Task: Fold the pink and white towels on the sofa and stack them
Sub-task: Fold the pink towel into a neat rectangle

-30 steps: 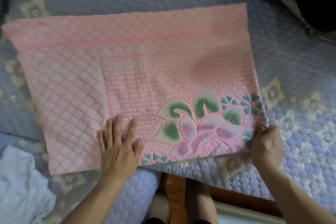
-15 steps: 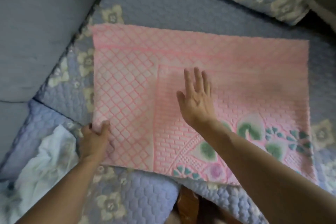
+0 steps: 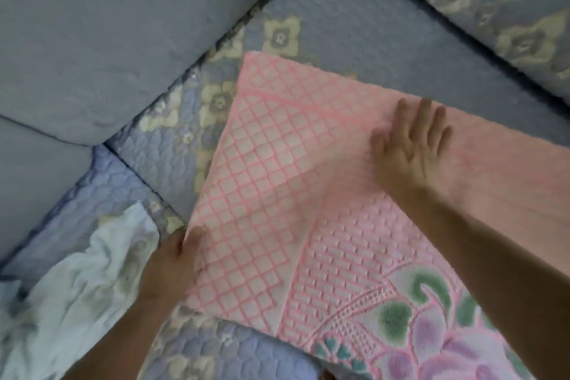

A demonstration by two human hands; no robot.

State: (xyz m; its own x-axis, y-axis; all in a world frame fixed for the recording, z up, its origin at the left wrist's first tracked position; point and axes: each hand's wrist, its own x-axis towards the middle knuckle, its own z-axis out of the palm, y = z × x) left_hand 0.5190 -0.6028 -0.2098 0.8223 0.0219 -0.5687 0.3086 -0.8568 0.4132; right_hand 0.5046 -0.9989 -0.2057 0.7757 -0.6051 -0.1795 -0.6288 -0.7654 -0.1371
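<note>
The pink towel, with a lattice pattern and a flower print at its near right, lies spread flat on the sofa seat. My left hand pinches the towel's near left edge, thumb on top. My right hand lies flat with fingers spread on the towel's far middle part. The white towel sits crumpled at the lower left, just left of my left hand.
The sofa seat wears a blue quilted cover with cream flowers. Plain blue-grey back cushions fill the upper left. A flowered cushion lies at the upper right. The seat's front edge runs along the bottom.
The view swung left. My left hand went from lying flat on the towel to pinching its left edge. My right hand let go of the right corner and slid flat across the towel, now farther away.
</note>
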